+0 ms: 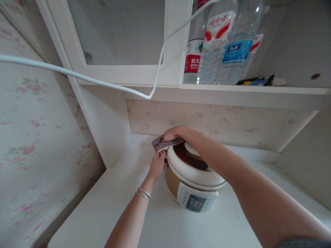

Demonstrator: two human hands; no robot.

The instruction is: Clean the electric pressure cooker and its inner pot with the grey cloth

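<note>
A round electric cooker, cream and gold with a brown ring on its lid and a button panel in front, stands on the white counter. My right hand reaches over the lid and grips a grey-brown cloth at the cooker's far left rim. Just below the cloth, my left hand is against the cooker's left side, two silver bangles on its wrist. Its fingertips are partly hidden behind the rim, so what they hold, if anything, does not show.
Above hangs a white cabinet with a glass door and an open shelf holding several plastic bottles. A white cable crosses in front of it. Flowered wallpaper covers the left wall. The white counter runs around the cooker.
</note>
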